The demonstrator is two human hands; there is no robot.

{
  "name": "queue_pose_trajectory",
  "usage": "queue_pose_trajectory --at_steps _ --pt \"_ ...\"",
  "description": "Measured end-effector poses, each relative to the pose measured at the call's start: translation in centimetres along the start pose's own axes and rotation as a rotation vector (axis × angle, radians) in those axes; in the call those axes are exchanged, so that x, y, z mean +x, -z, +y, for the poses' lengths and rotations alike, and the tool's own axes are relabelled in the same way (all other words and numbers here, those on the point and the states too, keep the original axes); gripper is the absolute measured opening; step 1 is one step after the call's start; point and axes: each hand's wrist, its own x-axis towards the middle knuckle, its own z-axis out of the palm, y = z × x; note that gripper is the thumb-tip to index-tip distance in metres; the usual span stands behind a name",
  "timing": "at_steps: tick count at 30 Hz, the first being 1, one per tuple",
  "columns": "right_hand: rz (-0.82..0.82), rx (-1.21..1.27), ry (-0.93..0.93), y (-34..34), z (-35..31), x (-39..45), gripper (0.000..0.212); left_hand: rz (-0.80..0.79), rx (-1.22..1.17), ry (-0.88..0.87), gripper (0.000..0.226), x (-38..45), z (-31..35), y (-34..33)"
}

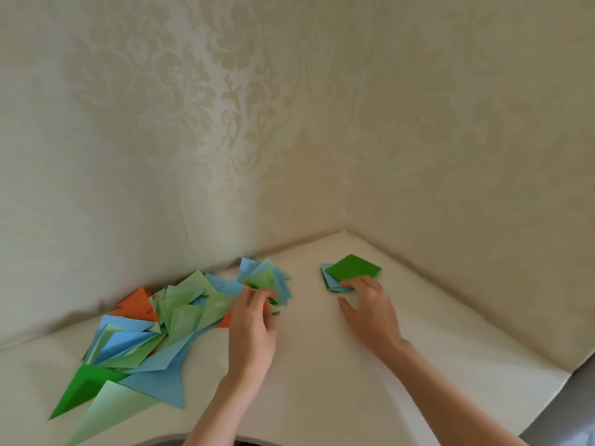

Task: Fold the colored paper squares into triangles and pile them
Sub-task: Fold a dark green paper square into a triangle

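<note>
A loose pile of folded triangles (154,329) in light green, blue, orange and dark green spreads along the left of the cream surface. My left hand (252,326) reaches into the pile's right end, and its curled fingertips pinch a folded piece (270,296) there. To the right lies a small stack of flat paper squares (351,270) with a dark green one on top. My right hand (370,309) rests on the near edge of that stack, fingers fairly straight, thumb spread on the surface.
The cream surface (322,365) sits in a corner between two patterned walls (225,123). Its right edge drops off at the lower right, beside a grey floor area (579,397).
</note>
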Motion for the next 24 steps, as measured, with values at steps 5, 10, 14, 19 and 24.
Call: queue_pose_trajectory --at_steps 5,10,14,19,24 --pt "0.070 0.064 0.004 1.4 3.1 0.6 0.037 -0.142 -0.070 -0.036 0.031 0.0 2.7 -3.8" --pt "-0.165 -0.086 0.077 1.8 5.8 2.8 0.073 -0.335 -0.053 -0.029 0.035 0.7 3.9 -6.8" --pt "-0.352 -0.232 0.110 1.6 6.0 3.8 0.067 -0.385 0.017 0.027 0.038 2.1 3.9 -8.7" --pt "-0.263 -0.288 0.025 1.0 6.7 3.7 0.042 -0.379 0.018 0.017 0.037 2.7 4.4 -10.7" --pt "-0.185 -0.293 -0.016 1.8 7.9 3.2 0.031 -0.397 0.053 -0.022 0.036 2.7 5.1 -11.7"
